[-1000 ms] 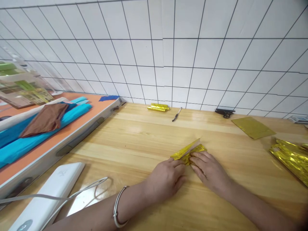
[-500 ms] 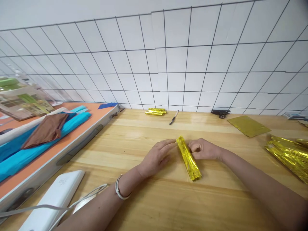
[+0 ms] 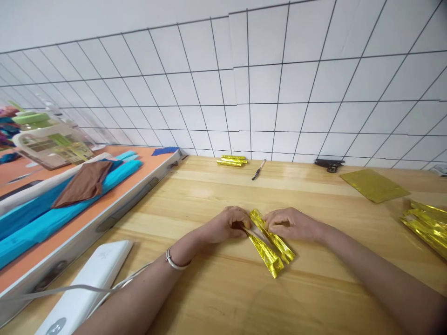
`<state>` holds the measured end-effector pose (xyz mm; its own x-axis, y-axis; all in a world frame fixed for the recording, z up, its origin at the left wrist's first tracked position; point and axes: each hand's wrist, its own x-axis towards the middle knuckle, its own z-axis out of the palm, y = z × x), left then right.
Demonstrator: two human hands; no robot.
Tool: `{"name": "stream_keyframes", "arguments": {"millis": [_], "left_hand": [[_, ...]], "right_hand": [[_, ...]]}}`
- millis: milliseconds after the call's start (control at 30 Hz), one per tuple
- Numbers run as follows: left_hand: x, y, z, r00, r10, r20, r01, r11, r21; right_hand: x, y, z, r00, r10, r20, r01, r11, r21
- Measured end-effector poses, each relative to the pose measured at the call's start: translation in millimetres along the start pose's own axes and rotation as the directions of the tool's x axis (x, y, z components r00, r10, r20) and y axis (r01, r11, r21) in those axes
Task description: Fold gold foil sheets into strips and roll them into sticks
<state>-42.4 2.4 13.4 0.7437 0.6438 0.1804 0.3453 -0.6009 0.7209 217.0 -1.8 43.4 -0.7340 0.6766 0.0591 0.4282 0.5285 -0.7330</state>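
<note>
A folded strip of shiny gold foil (image 3: 267, 256) lies at a slant on the wooden table (image 3: 223, 298) in front of me. Its two long sides are spread apart, and a pale inner face shows between them. My left hand (image 3: 225, 226) is closed, its thumb and fingers pinching the left side of the strip near the far end. On the other side, my right hand (image 3: 293, 225) has its fingers curled together on the right edge of the foil. The fingertips of both hands are partly hidden.
Small gold foil rolls (image 3: 232, 161), a pen (image 3: 259, 170) and a black clip-like object (image 3: 329, 165) lie along the wall. To the right are a flat gold sheet (image 3: 375, 185) and crinkled gold foil (image 3: 428, 228). At left are a white power strip (image 3: 89, 279) and blue rolls (image 3: 120, 179).
The gold foil strip was a closed, narrow fold and is now parted down its length. My left hand has gone from outstretched fingers to a pinch. The view has shifted slightly.
</note>
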Motion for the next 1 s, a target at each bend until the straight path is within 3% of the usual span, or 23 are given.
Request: {"name": "stream_keyframes", "arguments": {"millis": [100, 267, 367, 600, 700, 800, 900, 1000], "left_hand": [[-2, 4, -0.7, 1.000, 0.004, -0.027, 0.000, 0.986, 0.168], [-5, 7, 6.8, 0.997, -0.020, -0.075, 0.039, 0.963, 0.265], [-4, 7, 15.2, 0.992, -0.019, -0.122, 0.055, 0.952, 0.302], [-3, 27, 41.9, 0.972, -0.035, -0.233, 0.124, 0.916, 0.381], [-5, 38, 47.0, 0.984, -0.028, -0.179, 0.103, 0.897, 0.430], [-11, 51, 44.8, 0.999, -0.011, -0.046, 0.034, 0.851, 0.524], [-15, 67, 40.6, 0.994, -0.017, 0.104, -0.053, 0.771, 0.635], [-15, 75, 38.8, 0.989, 0.013, 0.147, -0.117, 0.675, 0.729]], "right_hand": [[-19, -14, 7, 0.999, -0.049, 0.014, 0.051, 0.963, -0.266], [-51, -22, 34, 0.992, 0.065, -0.108, -0.114, 0.829, -0.548], [-60, -15, 42, 0.980, 0.086, -0.181, -0.176, 0.803, -0.570], [-66, -4, 27, 0.955, 0.077, -0.285, -0.218, 0.834, -0.506], [-73, -4, 31, 0.951, 0.081, -0.299, -0.227, 0.840, -0.493], [-82, -2, 40, 0.951, 0.025, -0.309, -0.190, 0.837, -0.514], [-89, 1, 47, 0.952, -0.027, -0.305, -0.152, 0.823, -0.548], [-92, 3, 50, 0.956, -0.044, -0.290, -0.134, 0.814, -0.566]]}}
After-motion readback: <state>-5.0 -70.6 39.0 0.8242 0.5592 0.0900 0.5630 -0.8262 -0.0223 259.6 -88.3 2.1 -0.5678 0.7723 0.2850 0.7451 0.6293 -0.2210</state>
